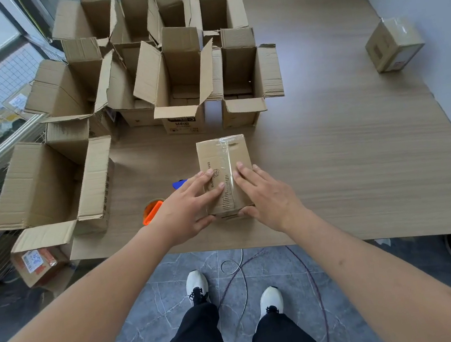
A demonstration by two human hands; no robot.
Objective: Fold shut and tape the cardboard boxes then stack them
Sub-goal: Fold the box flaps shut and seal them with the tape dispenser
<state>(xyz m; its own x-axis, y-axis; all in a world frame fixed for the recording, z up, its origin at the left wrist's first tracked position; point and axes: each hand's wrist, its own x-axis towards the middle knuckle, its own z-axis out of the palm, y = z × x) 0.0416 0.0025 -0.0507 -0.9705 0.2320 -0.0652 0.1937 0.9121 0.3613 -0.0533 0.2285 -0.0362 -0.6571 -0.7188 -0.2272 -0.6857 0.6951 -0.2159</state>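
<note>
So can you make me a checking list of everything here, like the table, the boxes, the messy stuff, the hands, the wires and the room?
Surface: wooden table, pale grain, edge near the person.
Job's things: small taped box lies shut in front, clear tape along its seam; another taped box stands alone far right; open boxes crowd the back and left, flaps up.
Clutter: orange tape dispenser and a blue object left of the small box, partly hidden; a labelled box hangs off the left corner.
Grippers: left hand and right hand press flat on the small taped box, thumbs at its near edge.
Cables: thin wires loop on the floor.
Surroundings: grey tiled floor, white wall right, window left.
</note>
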